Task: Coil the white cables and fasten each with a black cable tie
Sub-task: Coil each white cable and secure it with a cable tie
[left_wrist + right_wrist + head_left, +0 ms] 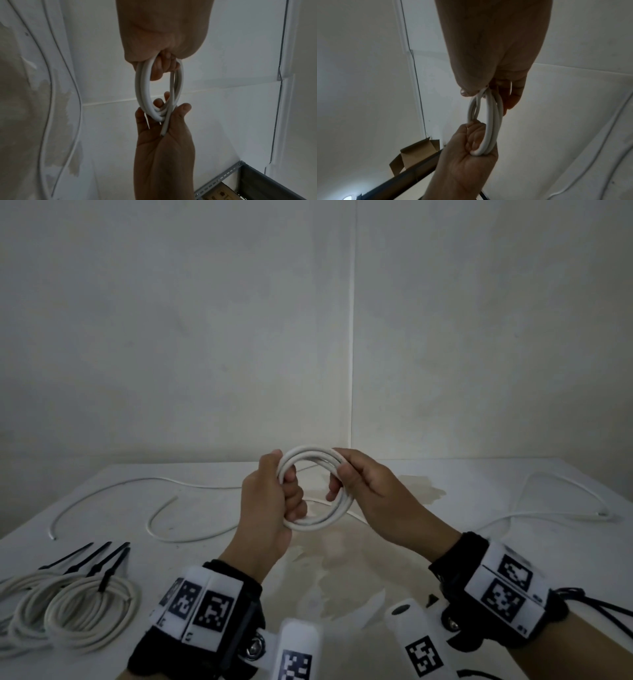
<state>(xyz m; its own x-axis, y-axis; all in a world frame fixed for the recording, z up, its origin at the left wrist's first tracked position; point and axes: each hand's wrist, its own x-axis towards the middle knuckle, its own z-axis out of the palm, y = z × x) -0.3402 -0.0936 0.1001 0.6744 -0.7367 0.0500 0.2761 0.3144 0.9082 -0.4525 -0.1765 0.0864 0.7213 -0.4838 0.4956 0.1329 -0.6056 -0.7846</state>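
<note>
**Coil wound but untied, and it wants to spring**

On my near left lie the tied coils, with black ties just beyond them; I cannot tell how many of those are spare. Farther out, two loose cables curve over the table.

My left hand is clenched round the left side of the coil, fingers curled through the ring. My right hand pinches the right side, thumb over the strands. The coil hangs in the air above the table's middle, between my hands. In the left wrist view the cut end pokes free across my right palm, outside the loops.

That end is my worry: to fetch a tie, one hand must let go, and the stiff loops may spread or the end may slip out. If I hold with my left, my right must cross over to the ties and could drag a sleeve through the tied coils.

On the far right another cable lies waiting.
</note>
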